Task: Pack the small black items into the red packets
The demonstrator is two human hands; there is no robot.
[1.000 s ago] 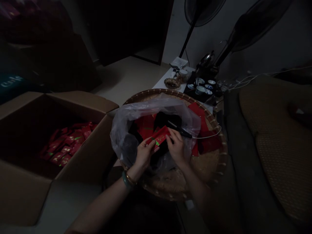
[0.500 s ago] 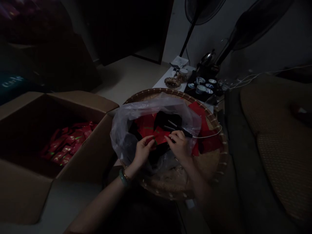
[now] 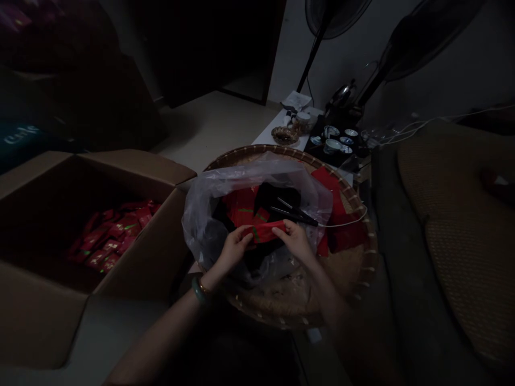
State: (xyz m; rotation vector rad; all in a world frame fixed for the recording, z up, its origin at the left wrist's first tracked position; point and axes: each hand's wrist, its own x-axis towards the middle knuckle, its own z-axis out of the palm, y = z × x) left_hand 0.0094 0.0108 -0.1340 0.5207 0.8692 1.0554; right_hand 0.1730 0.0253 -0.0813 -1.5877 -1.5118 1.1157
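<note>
Between my two hands a small red packet (image 3: 266, 232) with a green stripe is stretched out over the open mouth of a clear plastic bag (image 3: 201, 214). My left hand (image 3: 237, 246) pinches its left end, and my right hand (image 3: 295, 239) pinches the right end. More red packets (image 3: 239, 201) lie inside the bag among dark contents. Just beyond my right hand, a black tong-like tool (image 3: 295, 214) with a white cord rests across the bag. Everything sits in a round woven bamboo tray (image 3: 346, 273). Red sheets (image 3: 330, 185) lie at the tray's right side.
To the left stands an open cardboard box (image 3: 132, 268) holding many red packets (image 3: 112, 236). Behind the tray, a low table carries teacups (image 3: 332, 146) and a brown dish (image 3: 285, 135). Two standing fans (image 3: 338, 19) are at the back. A woven seat mat (image 3: 475, 230) lies on the right.
My right hand has shifted its grip slightly, and the red packet is now raised and held more level between both hands. The tray, bag and tool stay put.
</note>
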